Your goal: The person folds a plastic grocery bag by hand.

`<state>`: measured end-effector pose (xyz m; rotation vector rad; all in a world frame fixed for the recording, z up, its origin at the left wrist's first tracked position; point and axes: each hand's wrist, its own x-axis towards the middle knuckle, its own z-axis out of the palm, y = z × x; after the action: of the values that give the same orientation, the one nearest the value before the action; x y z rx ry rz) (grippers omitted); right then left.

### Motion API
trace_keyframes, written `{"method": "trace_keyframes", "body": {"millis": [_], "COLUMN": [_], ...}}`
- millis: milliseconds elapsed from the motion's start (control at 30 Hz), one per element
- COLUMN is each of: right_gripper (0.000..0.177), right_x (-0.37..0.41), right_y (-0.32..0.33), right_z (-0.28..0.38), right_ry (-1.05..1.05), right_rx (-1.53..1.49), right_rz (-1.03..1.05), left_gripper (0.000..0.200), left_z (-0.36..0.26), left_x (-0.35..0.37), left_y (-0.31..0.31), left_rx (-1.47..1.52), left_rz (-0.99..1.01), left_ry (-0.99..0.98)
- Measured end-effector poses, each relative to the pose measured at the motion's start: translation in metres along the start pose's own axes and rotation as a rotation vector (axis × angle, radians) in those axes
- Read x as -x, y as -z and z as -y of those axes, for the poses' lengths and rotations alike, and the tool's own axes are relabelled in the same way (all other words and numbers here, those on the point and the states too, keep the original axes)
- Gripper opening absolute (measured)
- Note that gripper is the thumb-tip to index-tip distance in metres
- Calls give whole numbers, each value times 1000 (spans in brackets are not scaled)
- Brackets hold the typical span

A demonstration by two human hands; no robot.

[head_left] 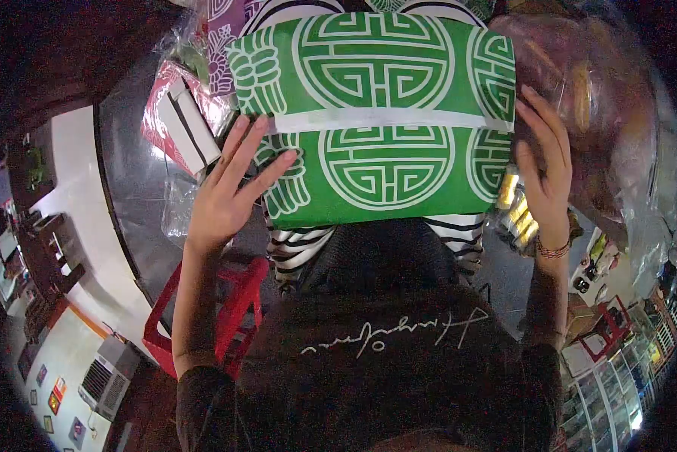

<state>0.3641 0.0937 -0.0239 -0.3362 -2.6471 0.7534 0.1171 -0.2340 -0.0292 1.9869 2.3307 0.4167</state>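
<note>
A green folded sheet point(387, 162) with white round medallions lies across my lap, over black-and-white striped trousers point(301, 248). A pale strip point(391, 119) runs across its middle, where one layer overlaps another. My left hand point(229, 181) rests at the left end with fingers spread, the tips on the green surface near the strip. Along the right edge my right hand point(547, 154) is held upright with its fingers stretched out and apart, close beside the sheet. Neither hand is closed around anything. What the folded sheet encloses is hidden.
To the left lie a white box point(190, 128) and a red-and-white patterned package point(161, 113). Purple patterned material point(222, 56) shows behind. Gold rolls point(521, 218) sit below my right hand, near large clear plastic bags point(617, 98). A red stool point(240, 309) stands by my left arm.
</note>
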Motion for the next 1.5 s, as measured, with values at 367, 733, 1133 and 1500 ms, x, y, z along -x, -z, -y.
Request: {"method": "trace_keyframes", "body": {"millis": [367, 733, 1133, 1500], "right_gripper": [29, 29, 40, 39], "right_x": [-17, -14, -15, -89], "right_y": [-10, -17, 0, -58], "right_z": [-5, -11, -1, 113], "right_ry": [200, 262, 238, 185], "right_rx": [291, 362, 363, 80], "right_rz": [53, 18, 213, 106], "left_gripper": [46, 42, 55, 45], "left_z": [0, 4, 10, 6], "left_x": [-10, -5, -10, -23], "left_y": [17, 8, 10, 18], "left_rx": [-28, -46, 89, 44], "left_rz": [70, 26, 46, 109], "left_ry": [-112, -123, -132, -176]}}
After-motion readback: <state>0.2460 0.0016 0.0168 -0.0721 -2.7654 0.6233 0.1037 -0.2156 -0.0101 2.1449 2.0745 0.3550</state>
